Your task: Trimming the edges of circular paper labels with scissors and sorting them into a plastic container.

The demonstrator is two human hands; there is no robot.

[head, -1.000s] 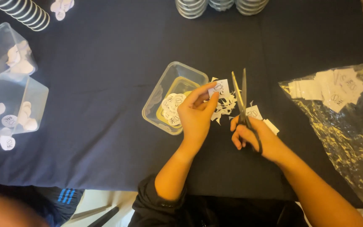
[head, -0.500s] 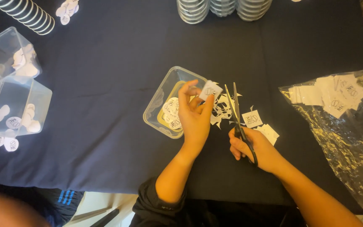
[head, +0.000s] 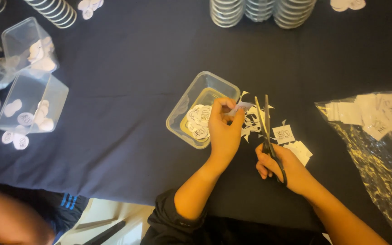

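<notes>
pinching small paper piece (head: 240, 107), left hand (head: 223, 131); right hand (head: 281, 165) clamped on scissors (head: 267, 131), blades slightly apart

Left hand (head: 223, 131) pinching small paper piece (head: 240, 107), right hand (head: 280, 165) gripping black scissors (head: 265, 129) (blades slightly parted), clear tub (head: 191, 102) of round cutouts beside, dark cloth (head: 128, 77)

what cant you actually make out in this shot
- Head view: the paper piece in the left hand is mostly covered by its fingers; its shape is unclear.
- The scissors handles are hidden inside the right hand.
- The printing on the paper rounds in the clear tub is too small to make out.
- The stacked rings are cut off by the top edge.
- A blurred arm at the bottom left runs off the frame.
</notes>
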